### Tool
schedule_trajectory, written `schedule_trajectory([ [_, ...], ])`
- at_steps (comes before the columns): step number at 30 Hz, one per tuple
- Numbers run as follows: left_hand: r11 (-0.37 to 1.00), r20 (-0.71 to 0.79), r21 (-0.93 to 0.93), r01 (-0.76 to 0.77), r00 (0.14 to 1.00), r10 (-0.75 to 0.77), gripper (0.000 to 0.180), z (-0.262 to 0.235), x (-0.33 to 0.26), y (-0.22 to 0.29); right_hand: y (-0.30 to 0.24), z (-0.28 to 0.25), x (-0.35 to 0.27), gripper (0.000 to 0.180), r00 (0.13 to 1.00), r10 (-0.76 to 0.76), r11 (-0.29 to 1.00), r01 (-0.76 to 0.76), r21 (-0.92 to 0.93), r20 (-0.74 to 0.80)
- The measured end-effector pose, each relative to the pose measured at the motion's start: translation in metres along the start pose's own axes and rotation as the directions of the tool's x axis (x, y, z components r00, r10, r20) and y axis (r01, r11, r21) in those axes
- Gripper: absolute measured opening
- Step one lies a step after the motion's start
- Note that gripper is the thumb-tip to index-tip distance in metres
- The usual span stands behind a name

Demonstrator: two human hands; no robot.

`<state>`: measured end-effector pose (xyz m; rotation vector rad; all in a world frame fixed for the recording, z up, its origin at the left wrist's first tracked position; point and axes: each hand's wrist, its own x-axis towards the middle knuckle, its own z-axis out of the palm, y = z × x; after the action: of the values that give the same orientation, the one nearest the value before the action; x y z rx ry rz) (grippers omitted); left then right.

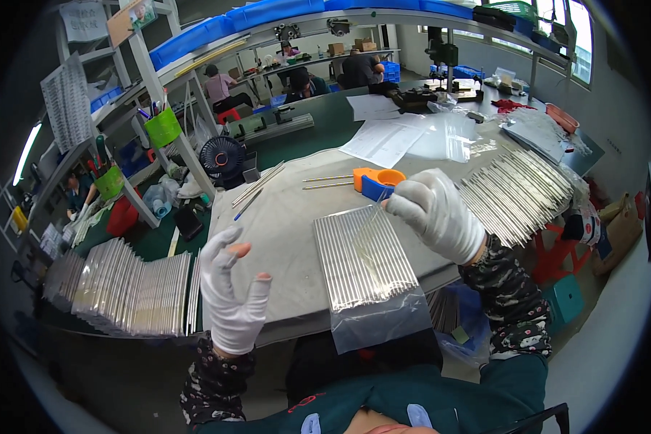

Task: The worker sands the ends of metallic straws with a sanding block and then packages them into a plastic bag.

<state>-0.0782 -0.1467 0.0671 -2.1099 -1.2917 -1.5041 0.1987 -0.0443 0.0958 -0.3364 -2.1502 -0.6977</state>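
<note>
Far left on the bench there's a big fanned-out row of packed clear bags (123, 286), all standing on edge and leaning on each other, near the table edge. Behind that, further away, a white rack with two green cups (163, 127) full of tools, and a little black desk fan (221, 155) sitting at the far-left corner of the grey mat (289, 210).

Left hand (231, 286) is in a white glove with the thumb and fingertips cut off. It's up in the air over the near-left edge of the mat, fingers spread apart, holding nothing and touching nothing that I can see.

Middle of the mat: a clear plastic bag (372, 271) lying flat, stuffed with a neat row of thin silvery rods side by side. Its empty open end hangs over the near edge of the table. Just right of the left hand, well apart from it.

Right hand (435, 211), also gloved, hovers above the far end of that bag. The fingers are pinched together on a few thin rods or a clear strip (369, 228) that slants down toward the bag. It's too see-through and blurry to tell which.

Just past that hand there's an orange and blue tape dispenser (377, 181), with a couple of loose rods lying to its left. To the right, a big loose pile of rods (517, 192) fanned across the table. Further back are white paper sheets (383, 139) and other people sitting at far benches.
</note>
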Motion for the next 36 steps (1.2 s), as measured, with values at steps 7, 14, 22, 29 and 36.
schedule_trajectory([
  [7, 0.991, 0.206, -0.119, 0.066, 0.978, -0.040, 0.024, 0.039, 0.051, 0.026, -0.020, -0.014, 0.036, 0.033, 0.935, -0.180, 0.982, 0.187, 0.005, 0.304],
  [14, 0.974, 0.243, -0.195, 0.113, 0.968, -0.064, 0.026, 0.059, 0.051, 0.023, -0.028, -0.020, 0.041, 0.019, 0.926, -0.250, 0.967, 0.254, 0.023, 0.283],
  [22, 0.998, 0.244, 0.038, -0.041, 0.969, 0.030, 0.018, 0.061, 0.044, 0.025, -0.034, -0.020, 0.043, 0.014, 0.934, -0.277, 0.961, 0.267, 0.072, 0.227],
  [29, 0.999, 0.309, 0.006, -0.047, 0.950, 0.043, 0.016, 0.060, 0.037, 0.020, -0.035, -0.019, 0.039, 0.016, 0.904, -0.263, 0.965, 0.250, 0.083, 0.337],
  [36, 0.989, 0.280, -0.101, 0.111, 0.957, -0.079, 0.007, 0.056, 0.032, 0.013, -0.035, 0.000, 0.013, 0.031, 0.972, 0.234, 0.805, -0.213, 0.554, 0.034],
])
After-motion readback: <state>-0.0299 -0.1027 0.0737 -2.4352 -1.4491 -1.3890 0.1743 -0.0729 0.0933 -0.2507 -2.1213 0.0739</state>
